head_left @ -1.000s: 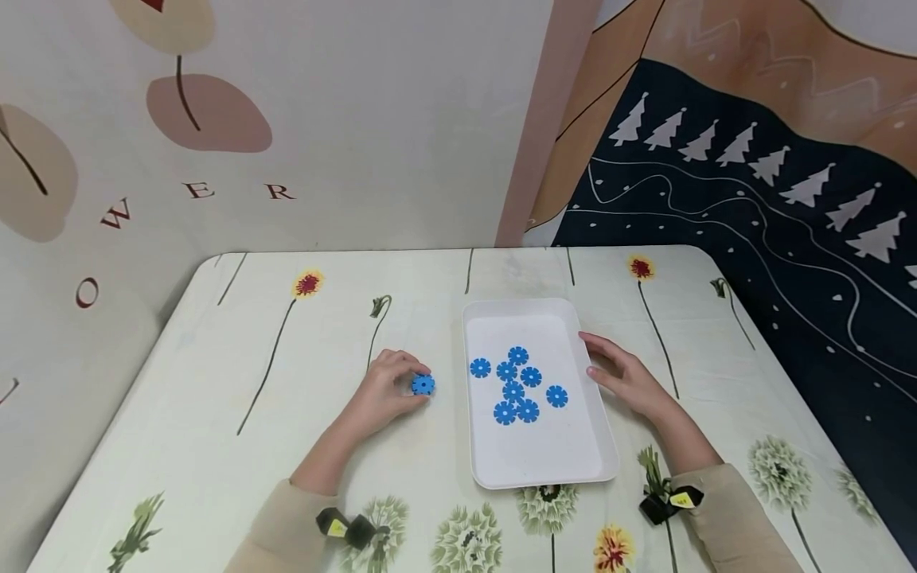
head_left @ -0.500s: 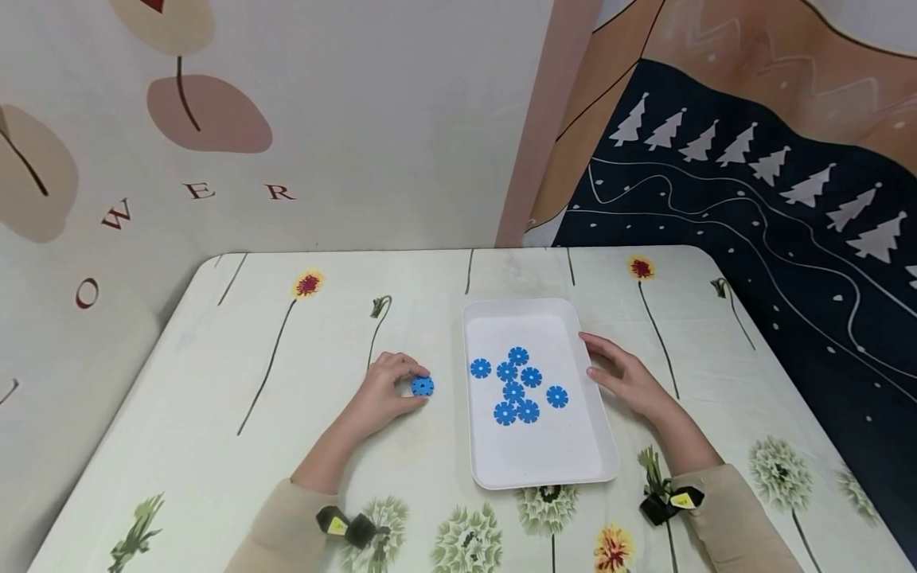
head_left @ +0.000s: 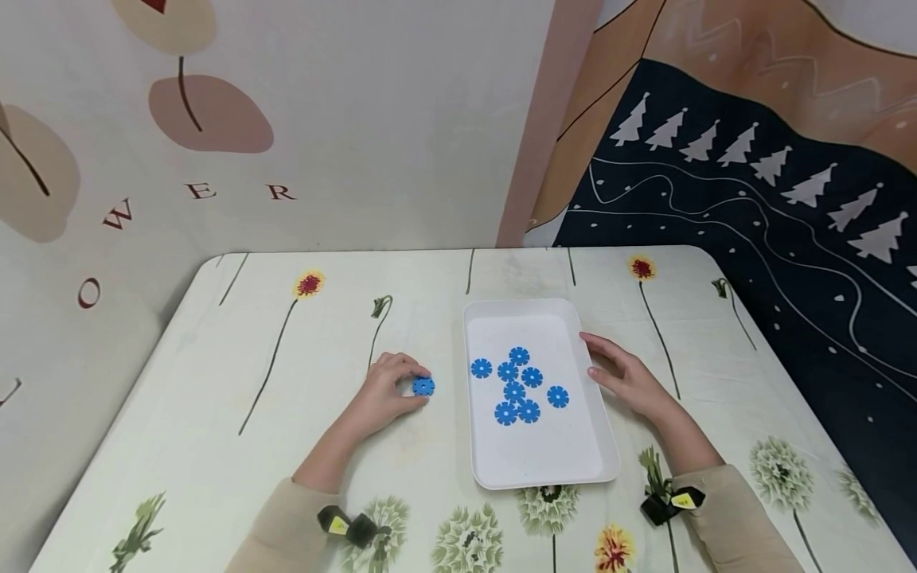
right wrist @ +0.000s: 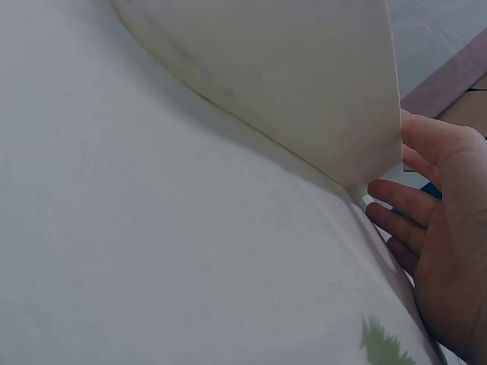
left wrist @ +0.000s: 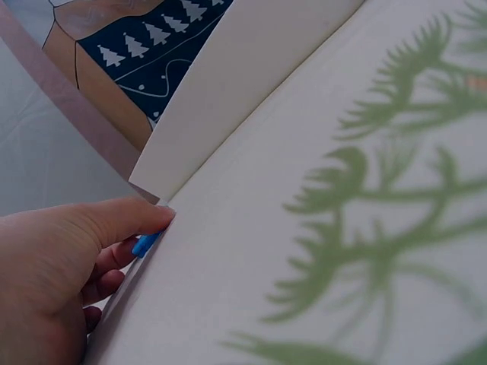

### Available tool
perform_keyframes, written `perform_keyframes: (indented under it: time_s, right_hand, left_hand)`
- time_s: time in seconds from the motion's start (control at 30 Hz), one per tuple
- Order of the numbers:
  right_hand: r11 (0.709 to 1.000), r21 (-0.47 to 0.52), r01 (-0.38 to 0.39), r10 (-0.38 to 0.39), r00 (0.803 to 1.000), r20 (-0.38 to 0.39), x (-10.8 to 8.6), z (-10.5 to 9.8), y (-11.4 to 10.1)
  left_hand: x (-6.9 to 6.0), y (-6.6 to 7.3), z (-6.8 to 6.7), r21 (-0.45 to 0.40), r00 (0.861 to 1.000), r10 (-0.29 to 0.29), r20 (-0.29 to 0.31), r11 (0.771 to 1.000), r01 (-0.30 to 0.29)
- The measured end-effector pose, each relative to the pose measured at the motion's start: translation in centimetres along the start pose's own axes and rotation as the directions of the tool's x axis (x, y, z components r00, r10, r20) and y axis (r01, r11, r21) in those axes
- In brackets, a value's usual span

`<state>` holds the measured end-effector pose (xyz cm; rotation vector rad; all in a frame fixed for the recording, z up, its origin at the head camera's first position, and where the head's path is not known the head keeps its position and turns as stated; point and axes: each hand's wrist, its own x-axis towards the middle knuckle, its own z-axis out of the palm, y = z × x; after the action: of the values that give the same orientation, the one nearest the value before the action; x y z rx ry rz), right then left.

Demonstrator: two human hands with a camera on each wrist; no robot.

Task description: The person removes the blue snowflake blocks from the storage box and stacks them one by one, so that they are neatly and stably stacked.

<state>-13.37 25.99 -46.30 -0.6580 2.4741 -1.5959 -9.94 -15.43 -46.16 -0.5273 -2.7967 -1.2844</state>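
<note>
Between the thumb and fingers of my left hand is a blue notched disc, left of a white tray. In the left wrist view the hand pinches the blue piece, seen nearly edge-on and partly hidden by the fingers. Several blue discs lie in the tray, among them one at its left side and one farther right. My right hand touches the tray's right edge with relaxed fingers; in the right wrist view this hand is beside the tray wall.
A flower-patterned cloth covers the table, whose far edge meets a pale wall. On the right is a dark panel printed with white trees. Both sleeves carry black wrist devices, one on the left and one on the right.
The left hand's fingers and the blue disc have shifted very slightly, with the disc's tilt changing a little. The tray, its discs and the right hand look the same.
</note>
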Motion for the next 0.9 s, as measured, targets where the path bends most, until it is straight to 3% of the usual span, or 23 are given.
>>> perform_keyframes:
  time_s: [0.57, 0.9]
  right_hand:
    - [1.000, 0.003, 0.000, 0.000, 1.000, 0.001, -0.01, -0.01, 0.09]
    - [1.000, -0.009, -0.006, 0.006, 1.000, -0.004, -0.01, -0.01, 0.16]
  left_hand:
    - [0.08, 0.10, 0.04, 0.022, 1.000, -0.029, 0.008, 0.999, 0.029]
    - [0.14, 0.31, -0.22, -0.047, 0.999, -0.046, 0.001, 0.998, 0.046]
